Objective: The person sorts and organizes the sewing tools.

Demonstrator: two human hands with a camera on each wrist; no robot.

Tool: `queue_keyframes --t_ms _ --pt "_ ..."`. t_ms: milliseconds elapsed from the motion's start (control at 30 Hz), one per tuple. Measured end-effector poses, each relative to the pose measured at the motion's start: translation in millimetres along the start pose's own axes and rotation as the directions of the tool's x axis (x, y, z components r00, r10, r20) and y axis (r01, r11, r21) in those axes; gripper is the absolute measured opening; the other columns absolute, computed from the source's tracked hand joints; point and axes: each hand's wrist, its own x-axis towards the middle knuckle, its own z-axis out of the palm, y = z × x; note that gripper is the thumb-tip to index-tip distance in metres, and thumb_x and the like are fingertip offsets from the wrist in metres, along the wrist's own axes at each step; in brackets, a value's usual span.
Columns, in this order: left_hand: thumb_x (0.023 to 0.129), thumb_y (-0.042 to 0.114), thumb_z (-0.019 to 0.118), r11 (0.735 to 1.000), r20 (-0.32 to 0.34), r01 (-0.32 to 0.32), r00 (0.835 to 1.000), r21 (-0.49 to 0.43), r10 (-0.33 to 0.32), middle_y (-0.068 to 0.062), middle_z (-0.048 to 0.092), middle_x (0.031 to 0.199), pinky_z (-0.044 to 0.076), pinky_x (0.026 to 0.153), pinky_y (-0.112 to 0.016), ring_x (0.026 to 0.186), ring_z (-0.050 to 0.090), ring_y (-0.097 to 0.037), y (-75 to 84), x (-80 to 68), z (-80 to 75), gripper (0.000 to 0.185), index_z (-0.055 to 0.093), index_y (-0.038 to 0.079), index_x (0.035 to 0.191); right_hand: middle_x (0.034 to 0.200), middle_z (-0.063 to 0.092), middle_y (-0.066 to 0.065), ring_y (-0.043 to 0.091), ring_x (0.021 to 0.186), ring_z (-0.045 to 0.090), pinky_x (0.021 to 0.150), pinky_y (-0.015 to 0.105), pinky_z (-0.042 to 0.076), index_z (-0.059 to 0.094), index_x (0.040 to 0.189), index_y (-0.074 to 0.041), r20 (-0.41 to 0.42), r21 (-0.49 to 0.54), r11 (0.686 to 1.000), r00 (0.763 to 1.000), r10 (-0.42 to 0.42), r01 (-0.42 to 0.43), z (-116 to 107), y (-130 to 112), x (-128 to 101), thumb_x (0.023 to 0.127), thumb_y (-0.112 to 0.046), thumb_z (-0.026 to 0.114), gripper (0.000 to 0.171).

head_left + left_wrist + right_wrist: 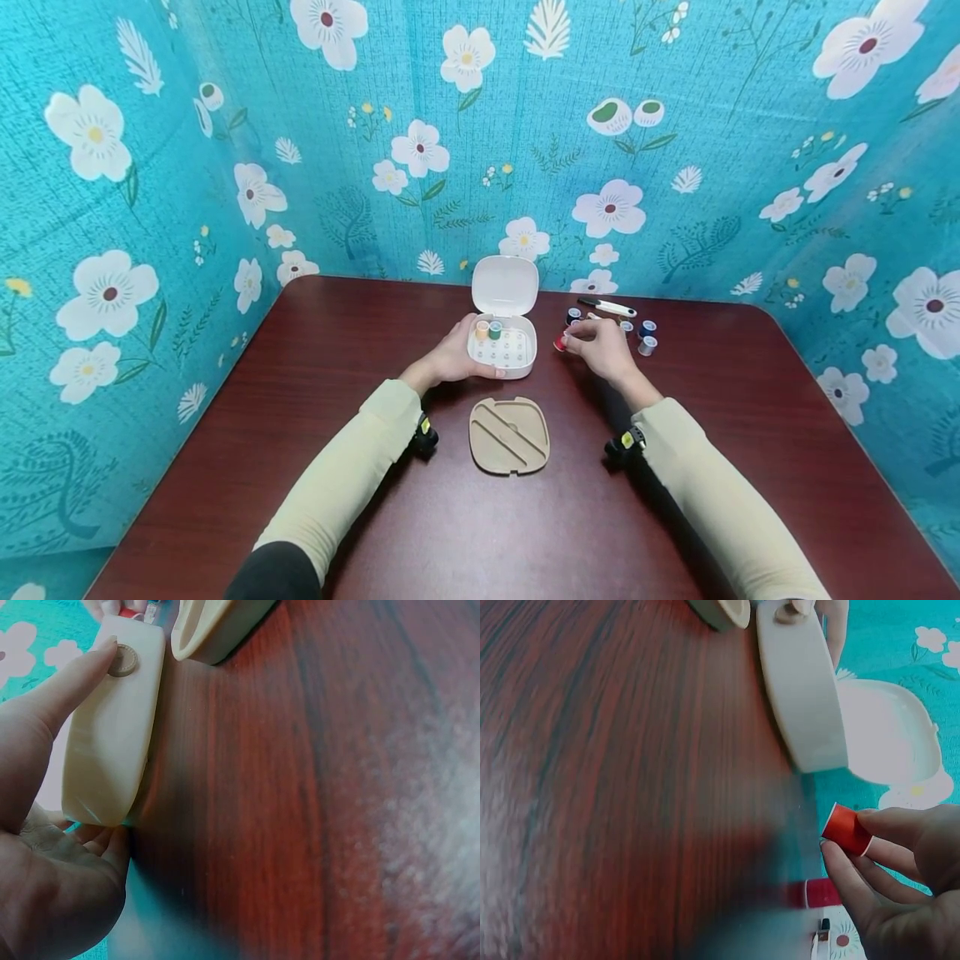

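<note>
A red thread spool [847,829] is pinched between the thumb and fingers of my right hand [603,348], just right of an open white box [534,348]. My left hand [452,354] grips that box from its left side, with the thumb along the front by a round brown button [124,661]. Inside the box, a peach spool [482,331] and a green spool [495,330] stand at the back left, among rows of small pegs. The box's lid [505,285] is tilted up behind it.
A tan slotted tray [510,437] lies in front of the box. Right of the box are several more spools, among them a black spool [573,316], a blue spool [648,327] and a grey spool [647,345]. A black-and-white slim tool [611,307] lies behind them.
</note>
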Motion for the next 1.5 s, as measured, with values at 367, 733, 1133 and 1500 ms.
queue_keyframes --t_ms 367,733,1133,1500 --pt "0.066 0.028 0.099 1.0 0.0 -0.009 1.0 -0.009 0.009 -0.014 0.047 0.141 0.035 0.111 -0.045 0.124 0.047 -0.027 -1.2 1.1 -0.8 0.11 0.033 0.01 0.152 0.097 0.076 0.017 0.032 0.096 0.069 0.105 0.053 0.038 0.077 0.107 0.003 -0.003 0.014 0.999 0.999 -0.044 0.044 7 -19 2 0.092 -0.011 0.075 0.021" --pt "0.067 0.028 0.098 1.0 0.001 -0.002 1.0 0.013 0.002 -0.015 0.047 0.14 0.036 0.111 -0.045 0.124 0.047 -0.027 2.3 1.5 -3.8 0.109 0.032 0.008 0.151 0.096 0.077 0.014 0.03 0.095 0.072 0.114 0.051 0.023 0.076 0.11 0.002 0.026 0.054 0.998 0.999 -0.035 0.034 14 -34 7 0.094 -0.014 0.075 0.022" --pt "0.068 0.024 0.098 0.999 0.012 -0.019 1.0 -0.035 0.019 -0.017 0.047 0.14 0.035 0.112 -0.047 0.124 0.048 -0.031 0.8 -0.8 -1.9 0.107 0.032 0.004 0.15 0.1 0.077 0.014 0.027 0.091 0.072 0.089 0.038 0.048 0.077 0.108 -0.002 0.034 0.054 0.996 0.996 -0.077 0.075 23 -44 12 0.094 -0.012 0.075 0.017" --pt "0.069 0.024 0.097 0.999 0.009 -0.025 1.0 -0.031 0.025 -0.018 0.047 0.139 0.036 0.111 -0.046 0.124 0.049 -0.031 -0.9 0.2 -1.6 0.103 0.034 0.004 0.148 0.103 0.076 0.013 0.028 0.096 0.073 0.082 0.043 0.058 0.076 0.11 -0.001 0.052 0.03 0.991 0.99 -0.13 0.128 33 -55 20 0.094 -0.009 0.074 0.018"
